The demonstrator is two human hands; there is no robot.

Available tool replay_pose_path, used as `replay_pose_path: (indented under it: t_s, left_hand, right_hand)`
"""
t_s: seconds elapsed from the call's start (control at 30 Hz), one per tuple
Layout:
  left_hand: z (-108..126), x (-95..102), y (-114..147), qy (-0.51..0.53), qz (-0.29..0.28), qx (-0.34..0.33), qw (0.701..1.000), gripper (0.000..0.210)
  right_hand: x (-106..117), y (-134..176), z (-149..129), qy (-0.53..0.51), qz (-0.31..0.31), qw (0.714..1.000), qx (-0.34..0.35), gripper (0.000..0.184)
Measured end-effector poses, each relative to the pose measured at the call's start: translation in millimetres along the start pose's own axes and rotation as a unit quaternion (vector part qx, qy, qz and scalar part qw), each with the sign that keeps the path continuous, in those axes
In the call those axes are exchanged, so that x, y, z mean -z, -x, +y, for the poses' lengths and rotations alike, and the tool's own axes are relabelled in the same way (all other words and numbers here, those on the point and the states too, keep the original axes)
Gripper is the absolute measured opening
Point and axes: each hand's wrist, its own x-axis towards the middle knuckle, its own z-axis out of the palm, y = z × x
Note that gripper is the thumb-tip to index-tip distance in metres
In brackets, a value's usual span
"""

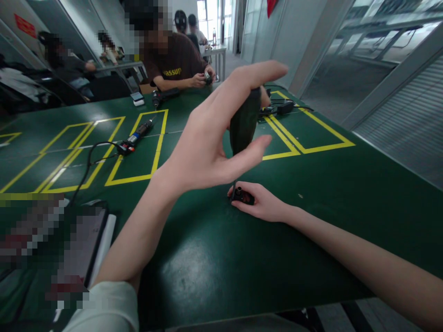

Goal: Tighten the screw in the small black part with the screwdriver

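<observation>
My left hand (207,138) is raised over the table around the dark, rounded handle of a screwdriver (245,122). The index finger and thumb stick out straight, while another fingertip shows behind the handle. From the handle a thin shaft runs down to the small black part in my right hand (265,203). That hand rests on the table, its fingers closed around the small black part (245,197), which has a short metal post on top. Whether the screwdriver's tip sits in the part cannot be made out.
A corded electric screwdriver (136,136) lies on the green table (214,272), among yellow tape rectangles. Black cables (285,108) lie at the back right. Pixelated flat items (79,244) are at the left. Across the table, a person (180,55) handles a small object near another power screwdriver (166,95).
</observation>
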Motion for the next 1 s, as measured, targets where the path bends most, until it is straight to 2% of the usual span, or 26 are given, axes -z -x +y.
replay_pose_path:
  t_s: [0.1, 0.17, 0.23, 0.3, 0.4, 0.5, 0.63, 0.7, 0.8, 0.93, 1.0]
  left_hand:
    - [5.0, 4.3, 0.7, 0.061, -0.032, 0.012, 0.998, 0.044]
    - [7.2, 4.4, 0.4, 0.026, -0.029, 0.021, 0.999, 0.041]
    - [7.3, 1.8, -0.3, -0.044, 0.000, -0.003, 0.999, 0.036]
    - [5.7, -2.4, -0.9, -0.097, 0.052, -0.044, 0.993, 0.029]
    - [2.5, -8.4, -0.7, -0.116, 0.093, -0.054, 0.987, 0.027]
    - [1.1, -10.1, 0.9, -0.059, 0.064, -0.025, 0.996, 0.025]
    - [2.6, -4.7, 2.9, 0.106, -0.002, 0.012, 0.994, 0.038]
    - [4.9, -1.6, 3.0, 0.124, -0.019, 0.043, 0.991, 0.038]
    - [8.6, 0.2, 1.0, 0.022, 0.003, 0.040, 0.999, 0.032]
    - [9.2, -2.5, -2.9, -0.106, 0.060, -0.061, 0.991, 0.018]
    - [6.9, -4.3, -3.1, -0.130, 0.058, -0.075, 0.987, 0.022]
  right_hand:
    - [-0.7, 0.2, 0.6, -0.007, 0.001, 1.000, -0.002, 0.018]
    - [-1.3, 0.2, 0.6, -0.006, 0.000, 1.000, -0.007, 0.018]
    - [-1.6, 0.2, 0.6, -0.001, -0.001, 1.000, -0.008, 0.018]
    - [-1.7, 0.2, 0.9, 0.003, 0.000, 1.000, -0.007, 0.018]
    - [-1.9, 0.6, 2.0, -0.001, 0.004, 1.000, -0.004, 0.018]
    - [-2.3, 1.0, 3.5, -0.002, 0.006, 1.000, 0.000, 0.018]
    - [-2.9, 1.3, 3.9, -0.006, 0.002, 1.000, -0.004, 0.018]
    - [-3.2, 1.1, 3.6, -0.010, 0.003, 1.000, -0.005, 0.018]
    - [-3.1, 0.7, 2.7, -0.010, 0.001, 1.000, -0.009, 0.019]
    - [-2.1, 0.3, 0.9, -0.010, -0.002, 1.000, -0.014, 0.020]
    - [-1.6, 0.2, 0.4, -0.011, -0.002, 1.000, -0.016, 0.019]
